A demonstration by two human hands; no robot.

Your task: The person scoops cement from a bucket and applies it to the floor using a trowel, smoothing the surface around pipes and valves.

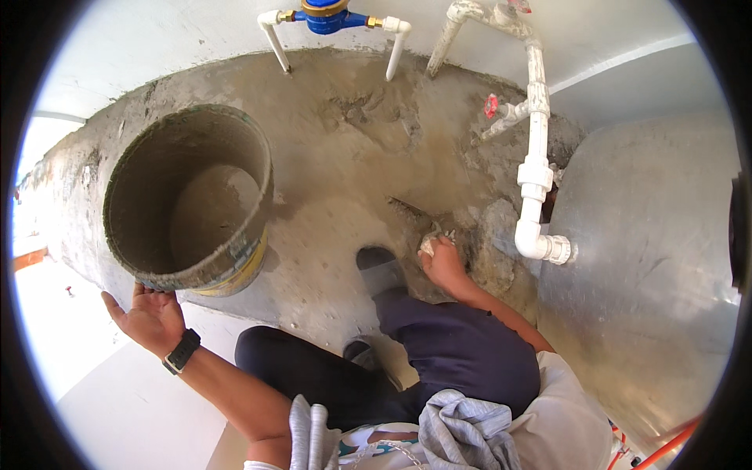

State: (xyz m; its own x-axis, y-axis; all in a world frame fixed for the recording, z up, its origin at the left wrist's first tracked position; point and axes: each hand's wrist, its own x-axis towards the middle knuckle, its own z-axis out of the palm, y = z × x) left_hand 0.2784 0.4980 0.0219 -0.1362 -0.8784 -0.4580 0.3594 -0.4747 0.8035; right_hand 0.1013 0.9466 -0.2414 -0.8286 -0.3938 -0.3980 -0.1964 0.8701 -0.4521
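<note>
My left hand is palm up beside a large bucket on the left. Its fingertips touch the underside of the near rim, and its thumb stretches away to the left. Grey cement coats the bucket's inside, with a pale wet layer at the bottom. Low to the floor, my right hand is closed on a pale crumpled lump, whose kind I cannot make out. A thin dark line, perhaps an edge or a crack, shows in the wet cement just beyond that hand.
A blue water meter on white pipes stands against the far wall. Another white pipe with red valve handles runs to a metal tank on the right. Rough broken concrete lies by the tank. My shoe stands near the wet cement.
</note>
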